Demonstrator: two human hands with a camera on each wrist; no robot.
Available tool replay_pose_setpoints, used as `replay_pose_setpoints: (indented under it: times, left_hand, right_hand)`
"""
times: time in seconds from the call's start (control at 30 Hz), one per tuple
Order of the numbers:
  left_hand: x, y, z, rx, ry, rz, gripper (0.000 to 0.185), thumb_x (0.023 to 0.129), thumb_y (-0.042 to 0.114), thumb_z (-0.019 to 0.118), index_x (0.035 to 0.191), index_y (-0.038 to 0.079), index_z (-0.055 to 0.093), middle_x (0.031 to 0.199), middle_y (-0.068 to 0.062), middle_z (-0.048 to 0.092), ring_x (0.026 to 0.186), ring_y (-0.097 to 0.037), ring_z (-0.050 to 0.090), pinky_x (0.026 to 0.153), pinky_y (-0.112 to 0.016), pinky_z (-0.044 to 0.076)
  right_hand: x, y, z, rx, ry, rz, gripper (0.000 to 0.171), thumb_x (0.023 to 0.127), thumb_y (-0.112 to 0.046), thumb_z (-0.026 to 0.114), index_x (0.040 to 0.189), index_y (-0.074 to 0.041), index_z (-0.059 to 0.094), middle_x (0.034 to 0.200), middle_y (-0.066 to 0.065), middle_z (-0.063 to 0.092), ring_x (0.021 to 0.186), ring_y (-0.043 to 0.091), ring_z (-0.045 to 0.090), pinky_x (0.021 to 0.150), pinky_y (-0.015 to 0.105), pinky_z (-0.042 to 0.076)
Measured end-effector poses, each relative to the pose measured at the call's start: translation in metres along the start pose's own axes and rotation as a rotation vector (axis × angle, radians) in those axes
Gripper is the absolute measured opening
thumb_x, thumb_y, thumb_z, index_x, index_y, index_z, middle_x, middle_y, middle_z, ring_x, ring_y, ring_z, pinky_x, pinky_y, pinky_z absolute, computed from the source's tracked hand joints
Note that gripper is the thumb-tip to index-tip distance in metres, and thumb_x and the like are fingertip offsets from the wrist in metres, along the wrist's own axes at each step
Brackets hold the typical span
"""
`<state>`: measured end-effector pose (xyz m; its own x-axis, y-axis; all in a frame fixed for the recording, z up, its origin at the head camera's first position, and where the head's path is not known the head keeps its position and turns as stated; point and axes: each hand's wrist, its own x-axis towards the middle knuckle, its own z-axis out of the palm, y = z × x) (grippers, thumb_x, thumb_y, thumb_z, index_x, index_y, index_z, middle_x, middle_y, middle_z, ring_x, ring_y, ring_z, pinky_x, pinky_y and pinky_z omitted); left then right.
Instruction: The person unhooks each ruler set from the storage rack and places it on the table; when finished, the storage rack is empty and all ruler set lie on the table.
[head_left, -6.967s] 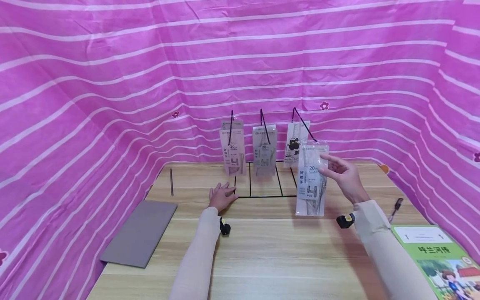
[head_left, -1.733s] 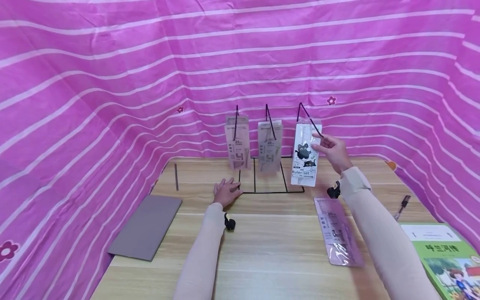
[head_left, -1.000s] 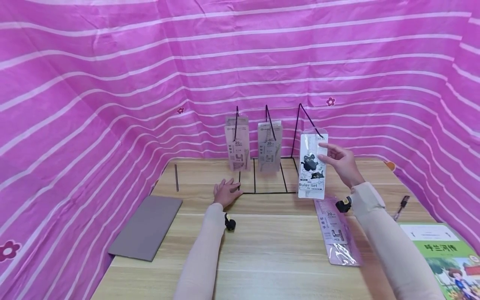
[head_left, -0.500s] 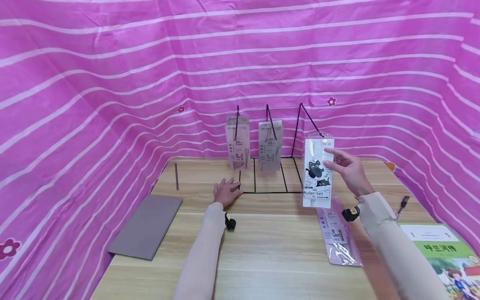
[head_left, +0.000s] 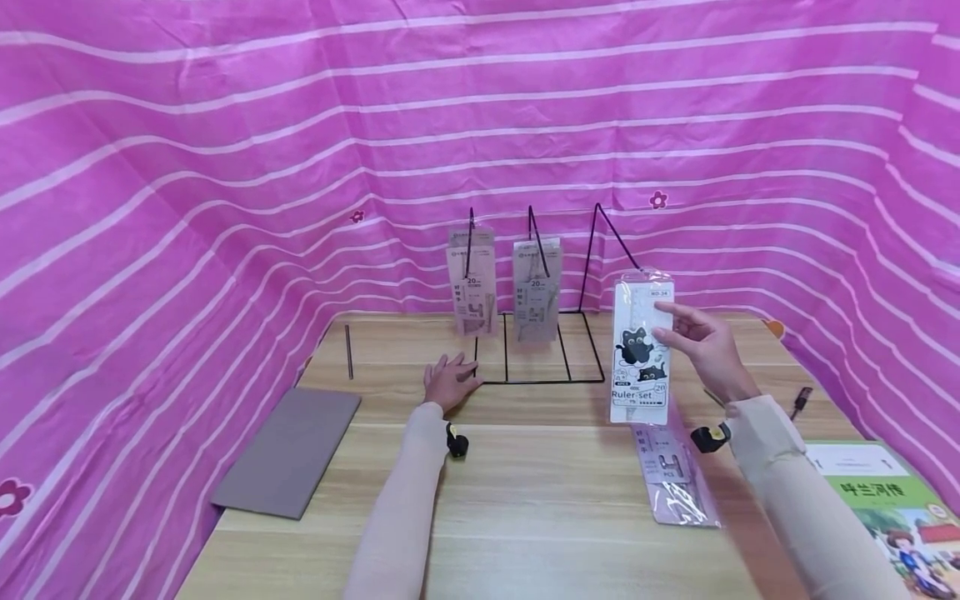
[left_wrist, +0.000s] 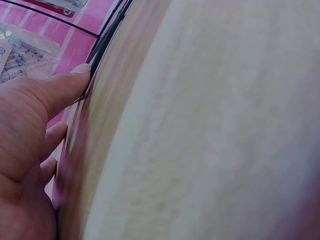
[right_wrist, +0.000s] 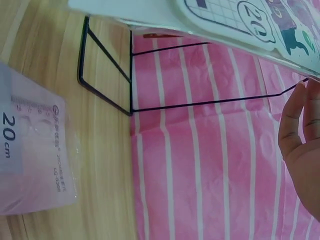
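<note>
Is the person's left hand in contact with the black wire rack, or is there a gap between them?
Touching. The left wrist view shows the thumb of the left hand against the black wire rack, with no gap visible.

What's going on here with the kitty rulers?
A person's right grip pinches the cat ruler set by its edge, at the tip of the right hook of a black wire rack. I can't tell if it's fully off. The left grip touches the rack's front corner. More packs hang on the other two hooks, and a purplish pack lies on the table.
</note>
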<state>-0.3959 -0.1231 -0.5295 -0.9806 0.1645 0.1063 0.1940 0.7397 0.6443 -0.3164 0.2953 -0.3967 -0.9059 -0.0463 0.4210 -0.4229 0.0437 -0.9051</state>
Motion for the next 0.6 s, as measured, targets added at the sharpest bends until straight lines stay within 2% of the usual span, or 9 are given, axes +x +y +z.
replay_pose_setpoints:
  times: [0.17,0.27,0.4,0.5,0.6]
  left_hand:
    - [-0.001,0.001,-0.001,0.004,-0.007,-0.004,0.045,0.096,0.036,0.066,0.137,0.016,0.063,0.158,-0.013,0.04,0.152,-0.043,0.018,0.122,-0.062,-0.002]
    - [-0.001,0.002,-0.002,0.007,-0.01,-0.009,0.046,0.096,0.036,0.066,0.138,0.016,0.063,0.159,-0.013,0.04,0.152,-0.043,0.018,0.122,-0.062,-0.002]
    - [-0.001,0.003,-0.003,0.01,-0.009,-0.011,0.046,0.096,0.036,0.066,0.138,0.016,0.063,0.159,-0.012,0.04,0.152,-0.043,0.018,0.122,-0.062,-0.002]
    - [0.001,0.002,-0.003,0.014,-0.006,-0.013,0.046,0.096,0.036,0.067,0.137,0.017,0.063,0.159,-0.012,0.04,0.152,-0.043,0.018,0.122,-0.062,-0.002]
    - [0.001,0.001,-0.001,0.021,-0.008,-0.016,0.046,0.096,0.037,0.067,0.137,0.017,0.063,0.159,-0.012,0.04,0.152,-0.042,0.018,0.122,-0.062,-0.002]
  right_hand:
    - [-0.006,-0.002,0.002,-0.064,0.005,0.073,0.048,0.091,-0.002,0.073,0.137,-0.005,0.06,0.085,-0.003,0.058,0.077,0.009,0.054,0.072,0.018,0.051]
    - [-0.011,0.001,0.006,-0.09,-0.015,0.173,0.048,0.092,-0.008,0.073,0.138,-0.013,0.061,0.085,-0.007,0.058,0.08,0.008,0.054,0.076,0.018,0.051]
    - [-0.017,0.012,0.014,-0.092,-0.095,0.314,0.05,0.094,-0.015,0.072,0.142,-0.018,0.058,0.095,-0.008,0.06,0.09,0.006,0.057,0.083,0.019,0.053]
    - [-0.022,0.022,0.019,-0.114,-0.17,0.409,0.054,0.094,-0.018,0.072,0.144,-0.014,0.055,0.11,-0.007,0.064,0.1,0.007,0.061,0.088,0.024,0.054]
    - [-0.029,0.033,0.023,-0.131,-0.221,0.508,0.057,0.092,-0.016,0.073,0.145,-0.007,0.052,0.116,-0.007,0.065,0.099,0.009,0.063,0.086,0.028,0.055]
